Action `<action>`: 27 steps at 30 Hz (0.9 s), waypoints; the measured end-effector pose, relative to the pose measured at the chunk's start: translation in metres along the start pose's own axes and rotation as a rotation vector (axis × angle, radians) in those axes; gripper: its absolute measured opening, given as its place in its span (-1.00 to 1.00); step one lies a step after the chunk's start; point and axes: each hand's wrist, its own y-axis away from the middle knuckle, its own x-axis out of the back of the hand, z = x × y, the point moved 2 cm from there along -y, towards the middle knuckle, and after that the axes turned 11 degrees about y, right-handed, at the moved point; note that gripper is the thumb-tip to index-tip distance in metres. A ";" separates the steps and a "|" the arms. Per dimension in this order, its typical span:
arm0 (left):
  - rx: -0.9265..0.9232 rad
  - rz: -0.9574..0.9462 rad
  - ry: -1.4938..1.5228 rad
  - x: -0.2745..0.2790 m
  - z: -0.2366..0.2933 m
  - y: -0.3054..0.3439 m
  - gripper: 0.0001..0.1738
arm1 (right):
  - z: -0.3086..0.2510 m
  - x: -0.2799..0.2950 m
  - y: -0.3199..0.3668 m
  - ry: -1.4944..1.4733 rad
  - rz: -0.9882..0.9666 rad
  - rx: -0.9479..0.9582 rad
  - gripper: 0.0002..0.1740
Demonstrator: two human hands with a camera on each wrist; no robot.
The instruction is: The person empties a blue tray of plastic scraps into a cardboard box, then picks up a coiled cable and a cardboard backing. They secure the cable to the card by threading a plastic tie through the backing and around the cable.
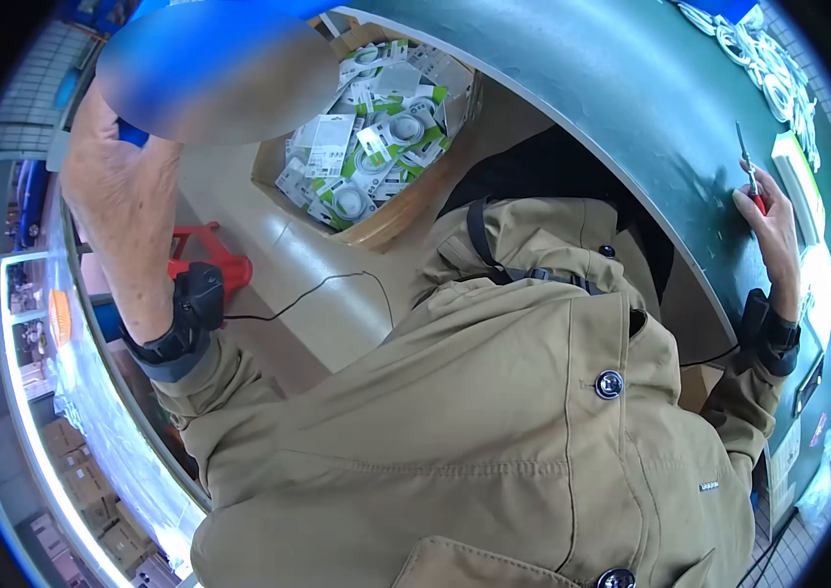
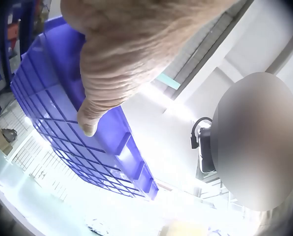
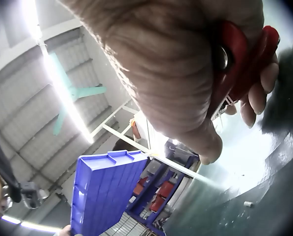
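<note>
My left hand [image 1: 126, 186] grips the edge of a blue plastic bin [image 2: 63, 108], its thumb lying on the ribbed outside. The bin is held up and tilted, and in the head view a blurred patch covers much of it. Below and beside it stands a cardboard carton [image 1: 386, 232] full of packaged white cables [image 1: 371, 147] on white and green cards. Over the green table [image 1: 592, 59], my right hand [image 1: 776, 220] holds a red-handled tool [image 3: 230, 73] with a slim metal tip pointing away from me. Its handles sit in the palm.
Bundled white cables [image 1: 778, 88] lie at the table's far end. White boxes [image 1: 800, 186] and a phone [image 1: 809, 382] lie along its right side. A red stool [image 1: 215, 260] stands on the floor near the left forearm. Lit shelving [image 1: 19, 323] runs along the left.
</note>
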 end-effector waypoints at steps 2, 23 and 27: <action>0.023 0.020 -0.070 0.010 0.004 -0.014 -0.49 | -0.011 0.003 -0.001 -0.002 -0.034 -0.016 -0.25; -0.361 0.215 0.097 -0.080 0.173 -0.271 -0.53 | -0.018 0.001 0.023 -0.082 0.025 0.124 -0.23; -0.393 0.185 -0.003 -0.110 0.220 -0.335 -0.52 | -0.013 -0.002 0.019 -0.040 0.069 0.173 -0.18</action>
